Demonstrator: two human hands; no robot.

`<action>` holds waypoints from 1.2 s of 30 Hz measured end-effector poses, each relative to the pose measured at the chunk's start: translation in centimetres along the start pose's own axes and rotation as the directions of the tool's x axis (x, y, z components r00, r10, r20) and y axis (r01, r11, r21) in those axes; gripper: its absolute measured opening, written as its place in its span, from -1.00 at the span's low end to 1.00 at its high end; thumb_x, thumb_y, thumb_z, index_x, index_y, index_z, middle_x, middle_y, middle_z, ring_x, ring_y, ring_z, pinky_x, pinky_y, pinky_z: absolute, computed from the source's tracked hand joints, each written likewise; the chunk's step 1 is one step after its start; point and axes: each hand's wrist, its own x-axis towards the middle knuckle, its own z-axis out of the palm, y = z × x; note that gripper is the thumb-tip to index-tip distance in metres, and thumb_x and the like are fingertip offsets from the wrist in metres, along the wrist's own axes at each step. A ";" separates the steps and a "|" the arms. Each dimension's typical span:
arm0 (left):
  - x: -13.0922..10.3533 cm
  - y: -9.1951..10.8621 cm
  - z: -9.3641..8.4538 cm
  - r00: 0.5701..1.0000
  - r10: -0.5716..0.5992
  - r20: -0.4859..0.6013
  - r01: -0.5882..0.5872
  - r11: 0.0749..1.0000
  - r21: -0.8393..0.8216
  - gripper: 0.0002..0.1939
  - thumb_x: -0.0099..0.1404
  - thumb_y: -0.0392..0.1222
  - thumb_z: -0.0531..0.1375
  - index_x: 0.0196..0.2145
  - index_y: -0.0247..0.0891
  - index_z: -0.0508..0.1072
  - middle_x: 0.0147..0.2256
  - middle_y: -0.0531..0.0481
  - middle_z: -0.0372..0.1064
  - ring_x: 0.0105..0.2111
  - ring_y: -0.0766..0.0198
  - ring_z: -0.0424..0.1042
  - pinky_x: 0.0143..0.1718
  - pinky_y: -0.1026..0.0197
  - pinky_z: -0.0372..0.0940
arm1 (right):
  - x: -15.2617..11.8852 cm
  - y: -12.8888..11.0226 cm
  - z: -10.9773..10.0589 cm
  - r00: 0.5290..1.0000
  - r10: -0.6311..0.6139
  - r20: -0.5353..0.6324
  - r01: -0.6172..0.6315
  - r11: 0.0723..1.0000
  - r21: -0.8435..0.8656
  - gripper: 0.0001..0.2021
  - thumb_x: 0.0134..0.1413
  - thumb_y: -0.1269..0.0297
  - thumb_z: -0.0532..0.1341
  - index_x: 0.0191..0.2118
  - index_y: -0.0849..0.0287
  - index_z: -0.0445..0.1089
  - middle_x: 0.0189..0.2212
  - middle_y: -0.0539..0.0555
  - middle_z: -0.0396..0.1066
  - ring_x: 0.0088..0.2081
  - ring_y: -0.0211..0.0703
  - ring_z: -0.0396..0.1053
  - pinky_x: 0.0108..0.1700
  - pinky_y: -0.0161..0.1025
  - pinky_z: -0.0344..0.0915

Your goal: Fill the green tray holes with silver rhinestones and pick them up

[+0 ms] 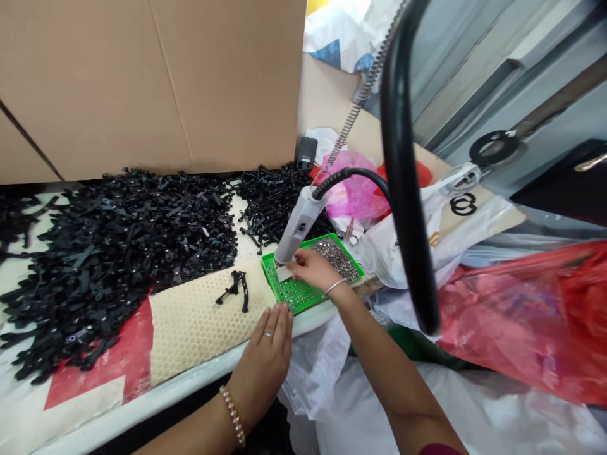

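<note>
My right hand [313, 270] is closed at the lower end of a grey electric screwdriver [300, 226], its fingers pinching a small pale flat piece [283, 273] over the green tray [294, 309]. The tray has a perforated grid on its left and a heap of small metal screws [334, 256] on its right. My left hand [271, 344] lies with fingers extended by the tray's near left corner, holding nothing. Beside it on the honeycomb mat [199, 316] rest a few black plastic parts [244, 292].
Heaps of black parts [142, 234] cover the bench behind the mat. Cardboard [227, 82] stands behind them. A thick black cable [408, 164] hangs at the right, with a coiled spring [353, 117] above the screwdriver. Red plastic bags [531, 322] lie at the right.
</note>
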 end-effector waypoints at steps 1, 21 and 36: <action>0.0 0.0 0.0 1.000 0.001 0.003 -0.001 1.000 -0.001 -0.49 0.26 -0.24 0.14 0.11 -0.62 0.30 0.16 -0.43 0.11 0.18 -0.11 0.12 0.14 -0.05 0.24 | 0.1 -0.1 0.5 1.000 -0.008 0.026 0.008 1.000 0.001 -0.86 0.09 0.26 0.16 -0.30 0.20 0.39 -0.59 -0.04 0.36 -0.52 -0.23 0.35 -0.45 -0.35 0.18; 0.2 -0.1 -0.5 1.000 0.003 0.018 -0.003 1.000 0.029 -0.50 0.28 -0.24 0.10 0.11 -0.61 0.30 0.16 -0.42 0.12 0.16 -0.08 0.16 0.16 -0.01 0.22 | -0.7 0.4 -2.1 0.998 0.011 -0.069 -0.029 0.963 -0.268 -0.85 0.09 0.27 0.16 -0.44 0.21 0.33 -0.59 -0.01 0.34 -0.53 -0.25 0.29 -0.46 -0.33 0.12; -0.1 -0.2 0.2 1.000 0.011 -0.024 -0.011 1.000 0.001 -0.48 0.26 -0.23 0.13 0.11 -0.61 0.30 0.17 -0.43 0.10 0.17 -0.11 0.14 0.16 -0.04 0.21 | -3.9 3.4 -5.0 0.998 0.056 0.033 -0.047 0.974 -0.222 -0.73 0.05 0.07 0.18 -0.37 0.21 0.35 -0.51 0.04 0.37 -0.45 -0.19 0.31 -0.42 -0.31 0.19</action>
